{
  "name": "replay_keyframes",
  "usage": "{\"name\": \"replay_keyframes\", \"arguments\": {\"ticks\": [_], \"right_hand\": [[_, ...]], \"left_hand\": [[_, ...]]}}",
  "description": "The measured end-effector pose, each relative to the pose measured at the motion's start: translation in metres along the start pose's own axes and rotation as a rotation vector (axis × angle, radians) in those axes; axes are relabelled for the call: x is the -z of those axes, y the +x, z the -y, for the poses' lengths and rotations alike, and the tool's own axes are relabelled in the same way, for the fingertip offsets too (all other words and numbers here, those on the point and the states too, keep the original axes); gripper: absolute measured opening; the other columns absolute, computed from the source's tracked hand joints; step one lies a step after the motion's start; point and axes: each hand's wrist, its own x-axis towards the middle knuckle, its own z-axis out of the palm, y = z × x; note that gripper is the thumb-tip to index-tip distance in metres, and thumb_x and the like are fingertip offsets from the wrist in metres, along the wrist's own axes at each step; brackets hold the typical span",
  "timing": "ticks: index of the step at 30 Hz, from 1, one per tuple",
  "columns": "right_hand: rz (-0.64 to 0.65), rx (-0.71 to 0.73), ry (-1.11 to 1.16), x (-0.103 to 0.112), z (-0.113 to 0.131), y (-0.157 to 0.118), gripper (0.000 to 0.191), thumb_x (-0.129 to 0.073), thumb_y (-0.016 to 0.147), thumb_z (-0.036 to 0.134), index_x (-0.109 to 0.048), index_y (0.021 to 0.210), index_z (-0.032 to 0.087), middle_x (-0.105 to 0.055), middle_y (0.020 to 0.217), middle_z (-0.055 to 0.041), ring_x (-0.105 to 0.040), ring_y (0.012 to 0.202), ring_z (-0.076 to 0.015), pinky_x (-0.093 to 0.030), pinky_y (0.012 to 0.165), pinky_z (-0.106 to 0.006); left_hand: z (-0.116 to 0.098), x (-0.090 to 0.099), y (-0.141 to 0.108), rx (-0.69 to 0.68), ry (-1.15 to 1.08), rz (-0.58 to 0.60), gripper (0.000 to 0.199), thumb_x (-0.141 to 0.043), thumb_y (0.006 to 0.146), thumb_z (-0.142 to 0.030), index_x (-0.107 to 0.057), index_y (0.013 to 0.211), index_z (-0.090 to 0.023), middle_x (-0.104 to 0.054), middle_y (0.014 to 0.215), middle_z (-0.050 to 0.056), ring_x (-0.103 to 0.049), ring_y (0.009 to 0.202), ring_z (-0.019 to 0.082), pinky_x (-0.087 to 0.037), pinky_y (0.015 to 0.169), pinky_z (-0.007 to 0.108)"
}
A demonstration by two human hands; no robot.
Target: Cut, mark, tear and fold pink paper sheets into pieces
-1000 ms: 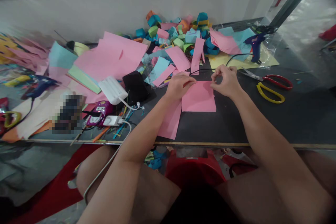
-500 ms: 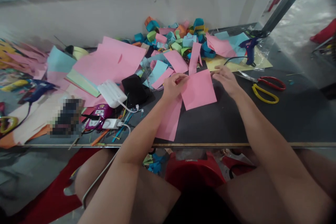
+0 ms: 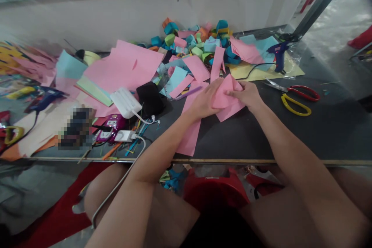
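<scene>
A square sheet of pink paper (image 3: 225,97) lies on the dark table before me, its far part bent up and over toward me. My right hand (image 3: 247,93) pinches the bent-over part at the right, thumb on top. Flat along the sheet's left side rests my left hand (image 3: 207,100), fingers stretched out and touching the paper. Under my left forearm a longer pink strip (image 3: 190,135) reaches toward the table's front edge. A purple pen-like stick (image 3: 188,93) lies just left of my left hand.
Scissors (image 3: 296,100) with red and yellow handles and a blue glue gun (image 3: 279,56) lie at the right. Behind is a heap of coloured paper pieces (image 3: 197,42). A white power bank (image 3: 126,102), a black phone-like object (image 3: 150,99) and a purple power strip (image 3: 112,128) stand left.
My right hand has come in and bent the pink sheet's far part over toward me. My left hand has moved right and spread flat on the sheet, uncovering the purple stick.
</scene>
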Motion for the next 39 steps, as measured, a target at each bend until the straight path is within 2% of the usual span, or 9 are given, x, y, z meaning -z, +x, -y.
{"name": "replay_keyframes", "arguments": {"ticks": [5,9,14,17,21,25,29,32,39], "right_hand": [[0.058,0.182,-0.362,0.021,0.002,0.005,0.068,-0.064,0.077,0.085,-0.067,0.072,0.018,-0.049,0.061,0.0006,-0.049,0.065,-0.0154,-0.033,0.063,-0.032],[0.119,0.239,-0.620,0.034,0.000,0.006,0.055,-0.070,0.082,0.075,-0.065,0.068,0.021,-0.053,0.062,-0.0015,-0.053,0.067,-0.0187,-0.036,0.069,-0.035],[-0.029,0.367,-0.530,0.020,-0.003,0.004,0.036,-0.077,0.080,0.051,-0.077,0.102,0.023,-0.075,0.096,-0.0097,-0.067,0.091,-0.0281,-0.046,0.086,-0.042],[-0.051,0.276,-0.320,0.011,-0.001,0.001,0.035,-0.072,0.086,0.055,-0.074,0.081,0.020,-0.061,0.068,-0.0025,-0.055,0.067,-0.0189,-0.041,0.067,-0.035],[-0.010,0.294,-0.294,0.008,0.004,-0.002,0.051,-0.075,0.084,0.066,-0.063,0.062,0.021,-0.042,0.056,0.0026,-0.041,0.058,-0.0134,-0.034,0.062,-0.033],[0.133,0.430,-0.446,-0.005,0.004,-0.005,0.050,-0.070,0.091,0.064,-0.066,0.064,0.022,-0.055,0.060,-0.0001,-0.050,0.062,-0.0161,-0.039,0.076,-0.038],[0.191,0.530,-0.529,-0.019,0.000,-0.007,0.034,-0.071,0.094,0.055,-0.078,0.080,0.025,-0.075,0.080,-0.0046,-0.065,0.085,-0.0233,-0.035,0.100,-0.048],[0.141,0.514,-0.517,-0.017,0.000,-0.007,0.030,-0.069,0.097,0.053,-0.082,0.089,0.027,-0.080,0.091,-0.0064,-0.068,0.095,-0.0262,-0.033,0.103,-0.051],[0.215,0.446,-0.365,-0.010,0.006,-0.007,0.023,-0.064,0.098,0.039,-0.081,0.092,0.024,-0.081,0.095,-0.0077,-0.069,0.084,-0.0239,-0.045,0.089,-0.043]], "left_hand": [[0.014,0.004,0.005,0.346,-0.350,-0.264,0.048,-0.073,0.090,-0.058,-0.072,0.116,-0.019,-0.079,0.118,0.013,-0.075,0.114,0.032,-0.061,0.100,0.050],[0.022,0.010,0.008,0.591,-0.578,-0.516,0.051,-0.084,0.075,-0.064,-0.072,0.098,-0.020,-0.079,0.101,0.011,-0.077,0.096,0.030,-0.064,0.088,0.049],[0.020,0.004,0.008,0.652,-0.684,-0.511,0.054,-0.091,0.067,-0.063,-0.072,0.092,-0.020,-0.078,0.098,0.012,-0.077,0.095,0.031,-0.065,0.090,0.051],[0.021,0.003,0.007,0.648,-0.598,-0.484,0.050,-0.083,0.077,-0.065,-0.072,0.095,-0.020,-0.078,0.100,0.012,-0.077,0.101,0.033,-0.065,0.094,0.053],[0.012,0.010,0.006,0.467,-0.004,-0.552,0.049,-0.078,0.087,-0.053,-0.069,0.123,-0.022,-0.072,0.137,0.013,-0.059,0.142,0.036,-0.048,0.121,0.056],[-0.015,0.015,0.005,0.200,0.401,-0.303,0.042,-0.072,0.095,-0.040,-0.068,0.134,-0.024,-0.063,0.154,0.013,-0.045,0.156,0.034,-0.036,0.128,0.051],[-0.024,0.013,0.007,0.187,0.403,0.009,0.017,-0.064,0.101,-0.030,-0.079,0.101,-0.023,-0.082,0.104,0.008,-0.075,0.106,0.026,-0.054,0.099,0.042],[-0.017,0.011,0.010,0.262,0.345,0.026,0.018,-0.065,0.099,-0.024,-0.078,0.087,-0.022,-0.079,0.082,0.005,-0.072,0.080,0.021,-0.053,0.081,0.036],[-0.015,0.009,0.012,0.255,0.260,-0.030,0.014,-0.064,0.099,-0.021,-0.078,0.098,-0.024,-0.080,0.094,0.005,-0.072,0.090,0.023,-0.051,0.090,0.041]]}}
